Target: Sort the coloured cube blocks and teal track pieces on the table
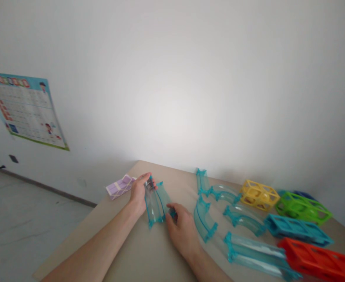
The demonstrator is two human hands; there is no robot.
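My left hand (pixel 139 193) is closed around the far end of a clear teal curved track piece (pixel 154 205), thumb on top. Right beside it lies a second clear teal track piece (pixel 164 195), partly hidden behind the first. My right hand (pixel 182 229) pinches this second piece at its near end, fingers curled and thumb close to the first piece's corner. The two pieces sit side by side and overlap in view; whether they are joined I cannot tell. Just left of my left hand rests a purple-and-white patterned flat item (pixel 121 187).
On the right of the table (pixel 143 254) lie several teal track pieces, among them a curved one (pixel 203 219) and a straight one (pixel 256 254). Beyond them are openwork blocks: yellow (pixel 259 194), green (pixel 303 207), blue (pixel 298 229) and red (pixel 322 260). A wall stands behind.
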